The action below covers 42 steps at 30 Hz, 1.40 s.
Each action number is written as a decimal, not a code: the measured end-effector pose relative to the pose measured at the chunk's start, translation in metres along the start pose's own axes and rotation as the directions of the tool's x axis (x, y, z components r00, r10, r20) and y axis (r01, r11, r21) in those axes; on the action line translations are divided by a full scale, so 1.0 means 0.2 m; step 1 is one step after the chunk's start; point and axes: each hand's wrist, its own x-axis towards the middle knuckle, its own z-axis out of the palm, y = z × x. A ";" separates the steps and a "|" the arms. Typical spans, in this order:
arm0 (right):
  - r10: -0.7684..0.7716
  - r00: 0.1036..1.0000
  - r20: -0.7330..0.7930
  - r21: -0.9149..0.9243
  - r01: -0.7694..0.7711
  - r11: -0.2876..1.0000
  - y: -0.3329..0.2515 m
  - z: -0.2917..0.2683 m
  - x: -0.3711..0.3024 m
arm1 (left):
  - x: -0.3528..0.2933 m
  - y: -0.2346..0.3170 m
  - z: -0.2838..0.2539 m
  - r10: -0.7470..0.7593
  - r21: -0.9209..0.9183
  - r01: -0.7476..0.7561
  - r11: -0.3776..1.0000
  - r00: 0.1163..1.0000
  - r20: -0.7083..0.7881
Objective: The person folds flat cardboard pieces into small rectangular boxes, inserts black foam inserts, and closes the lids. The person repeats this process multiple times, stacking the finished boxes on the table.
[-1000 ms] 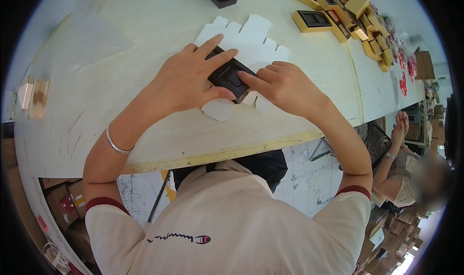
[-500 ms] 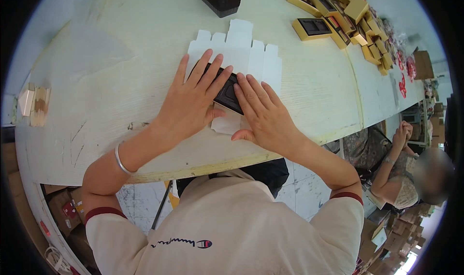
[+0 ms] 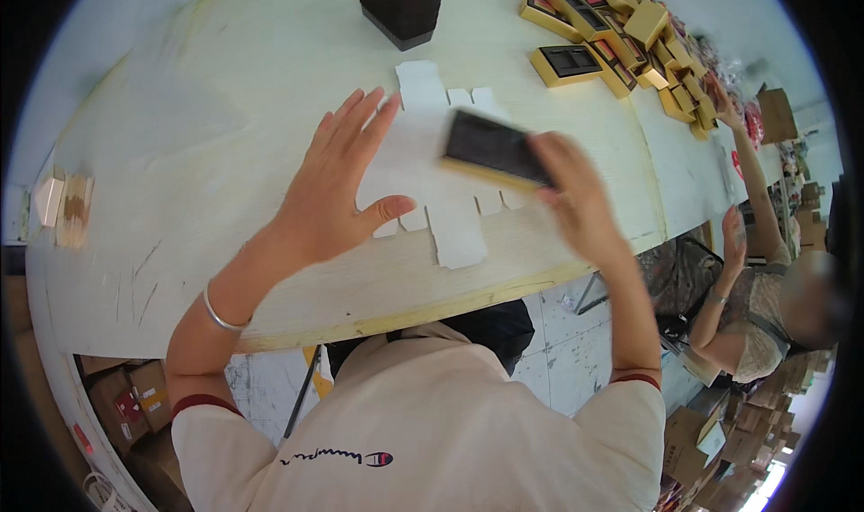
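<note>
My right hand (image 3: 580,193) grips one end of a small gold box with a black tray insert (image 3: 495,145), blurred by motion. The box is tilted above the right part of a flat white die-cut carton sheet (image 3: 418,157), whose tabs lie spread on the table. Over the sheet's left edge, my left hand (image 3: 328,184) has its fingers stretched out and its thumb apart, with nothing in it. Beyond the sheet stands a stack of black plastic trays (image 3: 400,8).
A heap of gold boxes (image 3: 646,24), some with black inserts, covers the far right of the white table (image 3: 207,269). Gold pieces (image 3: 67,204) stand at the left edge. At the right, another person (image 3: 747,314) sits with an arm stretched over the table.
Both hands were pressing on the black tray; now my right hand has lifted the box and carried it right. The white sheet has shifted and turned. The other person's arm now reaches out.
</note>
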 end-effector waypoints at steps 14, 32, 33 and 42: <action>-0.064 0.998 -0.020 -0.044 0.063 0.997 0.05 0.11 -0.01 | -0.18 0.15 0.07 0.117 0.064 -0.146 0.987 0.937 0.328; 0.220 0.958 0.182 0.248 -0.261 0.933 -0.27 0.24 -0.01 | -0.07 0.16 0.09 -0.141 0.109 0.111 0.988 0.935 0.325; 0.068 0.994 0.080 0.137 -0.079 0.987 -0.26 0.25 0.00 | -0.07 0.15 0.14 -0.109 0.158 0.073 0.985 0.966 0.234; -0.334 0.932 0.139 -0.201 0.356 0.912 -0.24 0.29 -0.04 | -0.09 0.04 0.17 0.231 0.148 -0.240 0.959 0.970 0.079</action>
